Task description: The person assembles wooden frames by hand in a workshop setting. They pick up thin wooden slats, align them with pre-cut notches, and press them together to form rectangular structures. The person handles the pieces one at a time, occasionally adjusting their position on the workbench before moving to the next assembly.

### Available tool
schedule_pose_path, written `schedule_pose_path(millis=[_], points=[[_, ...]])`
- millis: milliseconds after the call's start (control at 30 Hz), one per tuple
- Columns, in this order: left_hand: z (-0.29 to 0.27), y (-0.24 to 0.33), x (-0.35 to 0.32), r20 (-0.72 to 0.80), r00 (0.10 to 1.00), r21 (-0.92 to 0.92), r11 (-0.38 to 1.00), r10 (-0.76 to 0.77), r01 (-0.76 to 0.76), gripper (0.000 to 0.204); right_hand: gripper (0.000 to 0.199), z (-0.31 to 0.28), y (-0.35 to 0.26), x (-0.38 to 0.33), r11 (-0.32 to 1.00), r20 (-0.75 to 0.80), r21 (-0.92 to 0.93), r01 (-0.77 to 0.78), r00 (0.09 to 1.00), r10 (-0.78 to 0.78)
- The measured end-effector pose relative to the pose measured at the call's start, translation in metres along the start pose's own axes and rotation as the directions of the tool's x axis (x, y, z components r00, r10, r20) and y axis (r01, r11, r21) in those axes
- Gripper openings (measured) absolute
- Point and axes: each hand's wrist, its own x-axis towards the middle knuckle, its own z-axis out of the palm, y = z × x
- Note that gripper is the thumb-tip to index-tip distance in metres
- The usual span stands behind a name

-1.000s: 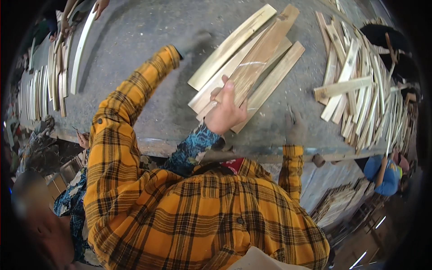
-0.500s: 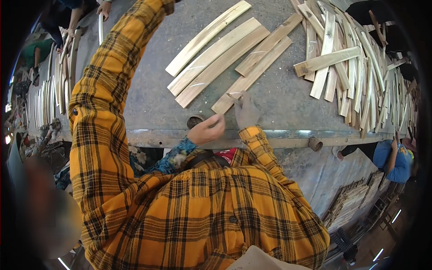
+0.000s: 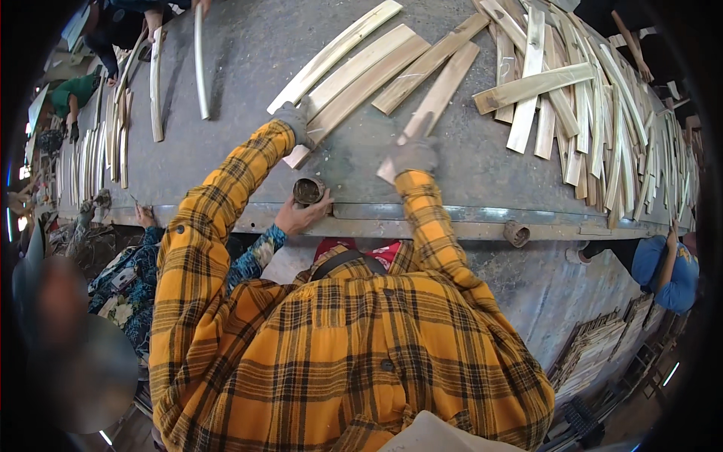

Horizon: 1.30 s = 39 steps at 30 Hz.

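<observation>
My left hand (image 3: 292,124), in a grey glove, lies over the near ends of the pale curved wooden slats (image 3: 361,66) in front of me. Its fingers blur against the wood, so I cannot make out whether they grip. One more slat (image 3: 346,98) of this group sticks out under that hand towards me. To the right, my gloved right hand (image 3: 414,154) is closed on the near part of a single wooden slat (image 3: 446,81), which slants away to the far right. Another slat (image 3: 429,66), with a white mark, lies between the two hands.
Beside my left forearm another person's bare hand (image 3: 301,216) holds a small round tin (image 3: 308,191) at the table edge (image 3: 361,212). A heap of slats (image 3: 595,113) covers the table's right side. A second tin (image 3: 516,233) hangs at the edge. Co-workers handle slats (image 3: 157,87) far left.
My left hand has come back from the far left onto the slats. My right hand's slat has turned and shifted right, away from its neighbour. The other person's hand has moved left onto the tin.
</observation>
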Motion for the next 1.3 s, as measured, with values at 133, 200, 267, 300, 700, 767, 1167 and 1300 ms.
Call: schedule_pose_path(millis=[133,200,267,300,700,767,1167,1300], points=[[0.002,0.005,-0.004,-0.096,0.995,-0.032,0.999,0.021,-0.024,0.120,0.100,-0.029,0.037,0.003,0.997,-0.112,-0.054,-0.060,0.992,0.054],[0.003,0.006,0.002,-0.089,0.996,-0.006,1.000,0.023,-0.024,0.116,0.097,-0.041,0.047,0.002,0.998,-0.156,-0.033,-0.056,0.986,0.051],[0.006,0.006,0.004,-0.143,0.989,-0.018,0.999,0.044,-0.047,0.108,0.095,-0.045,0.041,0.004,0.999,-0.125,0.042,-0.006,0.992,0.011],[0.006,0.009,0.005,-0.155,0.987,-0.008,0.999,0.040,-0.042,0.106,0.095,-0.045,0.034,0.011,0.994,-0.082,0.102,0.030,0.996,-0.022],[0.043,0.090,-0.041,-0.229,0.973,-0.159,0.986,0.016,-0.054,0.108,0.057,0.027,0.015,0.081,0.603,-0.091,0.797,0.043,0.995,0.050],[0.062,0.103,-0.060,-0.252,0.968,-0.207,0.977,0.000,-0.054,0.107,0.053,0.009,0.042,0.053,0.660,0.005,0.751,-0.004,1.000,0.000],[0.091,0.094,-0.059,-0.327,0.937,-0.434,0.900,-0.122,-0.034,0.098,0.040,-0.013,0.079,-0.018,0.973,-0.152,0.221,0.061,0.988,-0.027],[0.104,0.086,-0.063,-0.298,0.947,-0.408,0.913,-0.118,-0.015,0.096,0.038,-0.011,0.093,-0.013,0.961,-0.133,0.256,0.107,0.988,-0.075]])
